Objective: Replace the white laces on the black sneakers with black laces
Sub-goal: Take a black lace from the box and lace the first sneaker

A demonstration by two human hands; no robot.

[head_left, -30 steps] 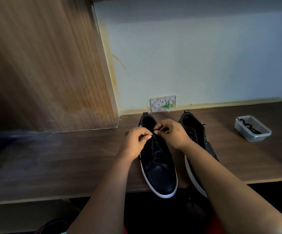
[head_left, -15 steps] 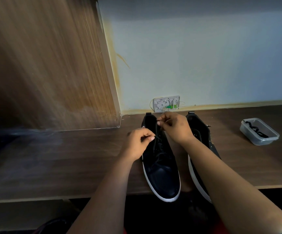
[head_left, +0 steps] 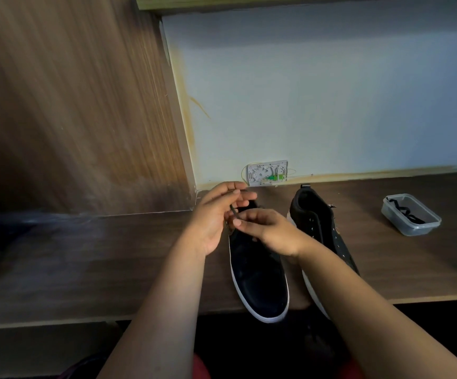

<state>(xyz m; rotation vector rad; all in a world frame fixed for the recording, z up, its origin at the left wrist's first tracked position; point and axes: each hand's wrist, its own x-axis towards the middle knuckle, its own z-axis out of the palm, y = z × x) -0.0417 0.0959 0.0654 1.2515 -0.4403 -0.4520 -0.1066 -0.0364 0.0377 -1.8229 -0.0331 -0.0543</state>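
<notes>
left hand (head_left: pixel 211 222): pinches black lace (head_left: pixel 234 210) over left sneaker (head_left: pixel 257 272)
right hand (head_left: pixel 269 231): pinches same lace
right sneaker (head_left: pixel 320 222): 3 o'clock of left
tub (head_left: pixel 410 214): desk (head_left: pixel 85 255), far 3 o'clock, holds lace

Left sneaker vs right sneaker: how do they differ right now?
1. Both hands, left hand and right hand, work a black lace over the left sneaker; the right sneaker is untouched.
2. The right sneaker's eyelets look bare; the left sneaker's are hidden by the hands.
3. The left sneaker's toe shows fully; the right forearm covers the right sneaker's.

Shared: black uppers, white soles, heels toward the wall.
</notes>
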